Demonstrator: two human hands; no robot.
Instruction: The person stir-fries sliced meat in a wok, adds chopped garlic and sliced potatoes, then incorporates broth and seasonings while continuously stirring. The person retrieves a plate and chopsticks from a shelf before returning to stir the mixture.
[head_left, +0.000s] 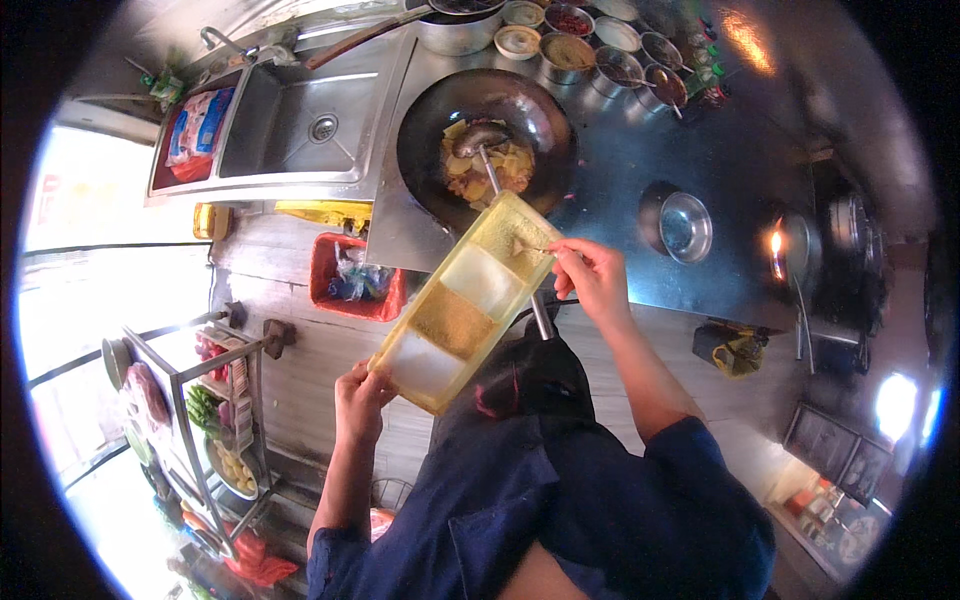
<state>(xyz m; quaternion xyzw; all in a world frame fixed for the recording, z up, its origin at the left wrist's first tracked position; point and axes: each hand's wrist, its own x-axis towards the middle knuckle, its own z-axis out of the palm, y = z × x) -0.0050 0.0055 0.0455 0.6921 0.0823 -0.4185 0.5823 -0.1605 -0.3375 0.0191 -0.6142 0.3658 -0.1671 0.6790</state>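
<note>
My left hand (363, 399) grips the near end of a yellowish seasoning box (390, 337), which slants across in front of me. The box has several compartments with white and tan granules. My right hand (596, 281) pinches a small spoon (534, 247), its bowl over the far compartment. Beyond the box stands a dark wok (551, 120) on the steel counter. In it lie sliced yellowish food pieces (517, 165) and a metal ladle (480, 139), whose handle passes beneath the box and comes out on my side.
A steel sink (300, 157) lies left of the wok. Seasoning bowls (568, 54) stand behind it, and a metal bowl (685, 227) is on the counter to the right. A red bin (319, 274) is on the floor; a metal rack (180, 405) with vegetables stands left.
</note>
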